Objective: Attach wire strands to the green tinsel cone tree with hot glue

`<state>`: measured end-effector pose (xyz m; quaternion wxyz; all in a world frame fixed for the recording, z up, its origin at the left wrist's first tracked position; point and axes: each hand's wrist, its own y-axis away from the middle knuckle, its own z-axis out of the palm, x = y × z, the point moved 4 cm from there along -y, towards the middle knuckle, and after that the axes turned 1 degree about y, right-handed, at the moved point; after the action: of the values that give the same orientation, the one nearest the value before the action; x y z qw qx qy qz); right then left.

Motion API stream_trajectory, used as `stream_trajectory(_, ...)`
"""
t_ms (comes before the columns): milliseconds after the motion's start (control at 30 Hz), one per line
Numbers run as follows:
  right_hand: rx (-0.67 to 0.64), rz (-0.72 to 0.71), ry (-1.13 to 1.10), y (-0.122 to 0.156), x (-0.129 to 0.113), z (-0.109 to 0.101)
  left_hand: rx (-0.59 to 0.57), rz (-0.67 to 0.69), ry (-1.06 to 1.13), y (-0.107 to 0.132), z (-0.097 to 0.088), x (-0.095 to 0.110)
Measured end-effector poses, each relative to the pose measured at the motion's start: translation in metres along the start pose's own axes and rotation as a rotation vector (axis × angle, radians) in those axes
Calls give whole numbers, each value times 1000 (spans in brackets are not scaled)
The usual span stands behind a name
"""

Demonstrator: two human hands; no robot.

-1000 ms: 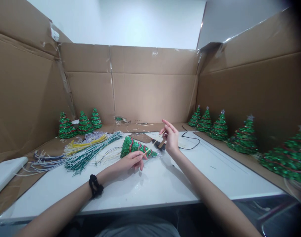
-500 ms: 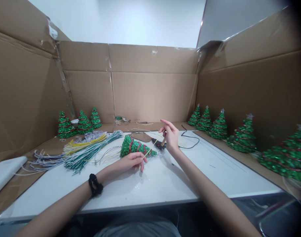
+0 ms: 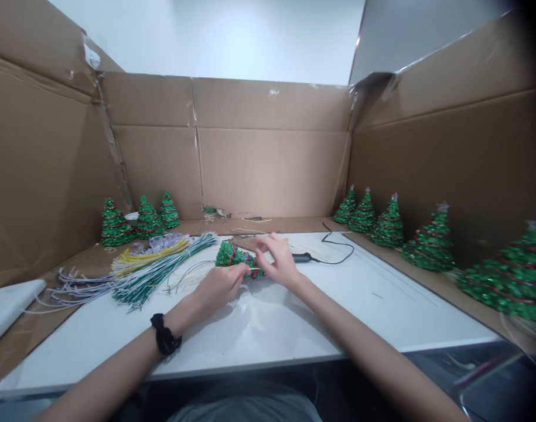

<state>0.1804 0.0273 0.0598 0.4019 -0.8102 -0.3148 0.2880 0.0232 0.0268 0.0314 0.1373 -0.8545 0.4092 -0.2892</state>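
Observation:
My left hand (image 3: 226,282) pinches a thin yellow strand (image 3: 252,268) between thumb and fingertips. Close on its right, my right hand (image 3: 280,265) is curled with thumb and fingers at the strand's other end. Behind both hands a green beaded Christmas tree (image 3: 227,253) with red garland lies on its side, its tip hidden by my right hand. Beyond that hand, a black corded tool (image 3: 301,258) rests on the white board, its front part covered.
Bundles of green strands (image 3: 147,281) and yellow strands (image 3: 136,258) lie on the left. Beaded trees stand along the left (image 3: 115,225) and right (image 3: 389,223), by cardboard walls (image 3: 272,170). A black cord (image 3: 344,249) curls at the back right. A white block (image 3: 13,305) sits far left.
My right hand has come down and left, closer to my left hand. My left hand has shifted slightly left, and the strand between them now runs nearly level.

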Motion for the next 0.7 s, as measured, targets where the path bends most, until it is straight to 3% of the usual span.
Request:
stream_trajectory(100,-149,-14,-67,3,-8,15,80,18,-110,0,-4,-5)
stream_trajectory(267,-270,14,-124,6,-9,26,67,8,-281,0,-5,-9)
stream_trajectory(400,-264,4,-100,5,-5,26,97,-3,-315,-1,-11,-10)
stream_trajectory(600,-156,187,104,4,9,23,434,-59,-216,-1,-42,-25)
stream_trajectory(700,-146,245,140,5,16,23,459,-203,-82,-2,-44,-44)
